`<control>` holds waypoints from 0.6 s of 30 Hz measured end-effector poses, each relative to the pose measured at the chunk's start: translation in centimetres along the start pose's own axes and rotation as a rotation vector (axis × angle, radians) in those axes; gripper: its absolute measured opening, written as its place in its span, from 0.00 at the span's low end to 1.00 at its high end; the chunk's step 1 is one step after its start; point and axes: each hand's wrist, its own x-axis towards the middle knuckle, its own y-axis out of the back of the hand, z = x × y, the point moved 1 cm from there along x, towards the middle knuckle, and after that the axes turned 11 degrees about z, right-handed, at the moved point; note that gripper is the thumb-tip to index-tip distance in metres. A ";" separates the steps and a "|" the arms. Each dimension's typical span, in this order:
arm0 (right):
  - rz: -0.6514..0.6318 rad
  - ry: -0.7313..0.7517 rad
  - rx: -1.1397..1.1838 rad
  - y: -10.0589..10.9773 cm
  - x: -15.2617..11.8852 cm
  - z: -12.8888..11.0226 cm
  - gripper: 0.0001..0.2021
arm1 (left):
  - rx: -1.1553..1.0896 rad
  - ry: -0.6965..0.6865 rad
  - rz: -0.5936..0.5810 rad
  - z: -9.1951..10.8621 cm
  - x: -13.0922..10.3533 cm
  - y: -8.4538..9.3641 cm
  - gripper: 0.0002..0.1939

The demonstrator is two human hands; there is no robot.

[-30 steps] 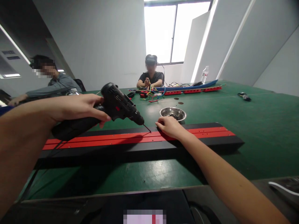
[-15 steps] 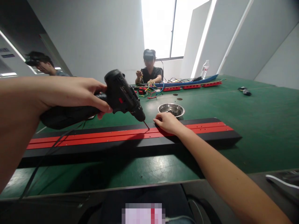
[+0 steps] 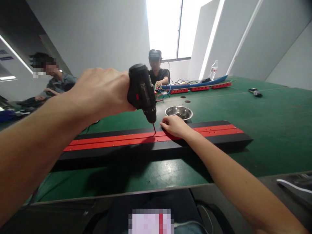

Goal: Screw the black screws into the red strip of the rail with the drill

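Note:
My left hand (image 3: 104,91) is wrapped round a black power drill (image 3: 142,91), which stands nearly upright. The drill's thin bit touches the red strip (image 3: 131,139) running along a long black bar (image 3: 170,146). Just right of the bit, my right hand (image 3: 174,126) rests on the bar with its fingers curled together; what they hold, if anything, is hidden. Behind this hand sits a round metal bowl (image 3: 179,112) with small dark pieces in it.
The bar lies across a green table (image 3: 273,130). Farther back are a blue curved strip (image 3: 195,86), red blocks (image 3: 200,88), coloured wires and a plastic bottle (image 3: 214,70). One person (image 3: 158,73) sits opposite, another (image 3: 58,78) at the left.
My left hand has swung up and right, tilting the drill from a slant to nearly upright, its tip staying at the same spot. My right hand has hardly moved.

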 end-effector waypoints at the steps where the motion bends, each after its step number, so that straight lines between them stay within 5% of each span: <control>1: 0.006 -0.004 0.005 0.0 0.0 0.0 0.10 | 0.203 -0.164 0.028 0.7 -0.3 -0.3 0.29; 3: 0.018 -0.008 0.019 -0.1 0.0 0.1 0.10 | 0.519 -0.418 0.089 1.8 -0.6 -0.7 0.36; 5: 0.025 -0.008 0.029 -0.1 0.0 0.1 0.10 | 0.633 -0.503 0.120 2.4 -0.5 -0.8 0.40; 11: 0.026 -0.021 0.069 -0.2 0.0 0.2 0.09 | 0.692 -0.497 0.117 2.1 -0.7 -0.4 0.48; 18: 0.016 -0.018 0.077 -0.4 0.1 0.4 0.09 | 0.726 -0.469 0.092 1.4 -0.6 -0.3 0.41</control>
